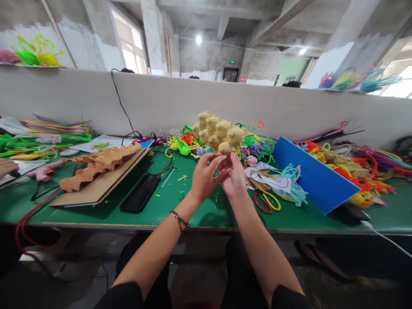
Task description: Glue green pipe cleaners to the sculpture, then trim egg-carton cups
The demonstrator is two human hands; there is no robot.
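Close together over the middle of the green table are my two hands. My left hand (pixel 206 177) is closed, thumb and fingers bent in toward the other palm. My right hand (pixel 236 177) meets it, its fingers curled together; anything between them is hidden or too small to name. Just beyond the fingertips a yellow-painted egg carton (pixel 222 128) stands tilted, bumps facing me, against a heap of coloured pipe-cleaner pieces (pixel 184 145). Whether the fingers touch the carton, I cannot tell. Right of my hands lie scissors (pixel 268 201) with red and yellow handles.
A black phone (pixel 140 193) lies left, near an orange egg carton (pixel 99 167) on cardboard (pixel 106 182). A blue board (pixel 315 176) leans at right, beside orange pipe-cleaner pieces (pixel 363 180). A white partition (pixel 180 98) runs behind. Another person's hand (pixel 8 167) shows far left.
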